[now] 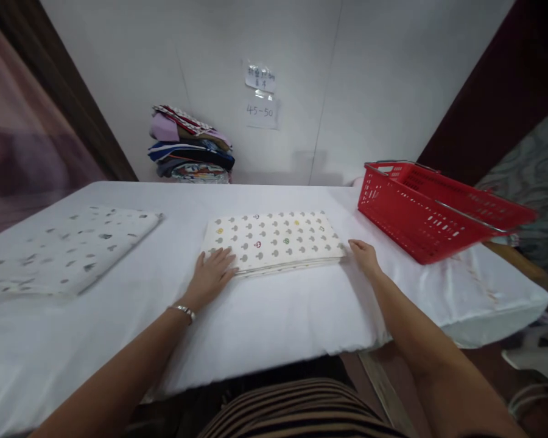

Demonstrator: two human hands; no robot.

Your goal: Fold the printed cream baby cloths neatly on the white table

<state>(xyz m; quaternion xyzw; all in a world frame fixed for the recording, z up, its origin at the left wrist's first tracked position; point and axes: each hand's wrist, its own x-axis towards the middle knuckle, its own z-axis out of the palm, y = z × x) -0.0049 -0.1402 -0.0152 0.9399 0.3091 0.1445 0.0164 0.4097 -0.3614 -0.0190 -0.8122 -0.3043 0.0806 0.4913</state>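
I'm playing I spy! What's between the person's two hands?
A folded printed cloth, with the left hand on one corner and the right hand near another, in the head view.

Pale wall (369, 79) bears two paper signs (262, 117); bench (283, 322) stands draped in white; pink curtain (22, 140) hangs left; light dim.

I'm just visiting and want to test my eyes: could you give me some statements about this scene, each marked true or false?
1. The left hand rests on the folded cloth in the middle. True.
2. The basket is blue. False: the basket is red.
3. A bracelet is on the right wrist. False: the bracelet is on the left wrist.
4. The lower paper on the wall reads 45-50. True.
5. A fabric pile sits inside the basket. False: the fabric pile is by the wall, left of the basket.
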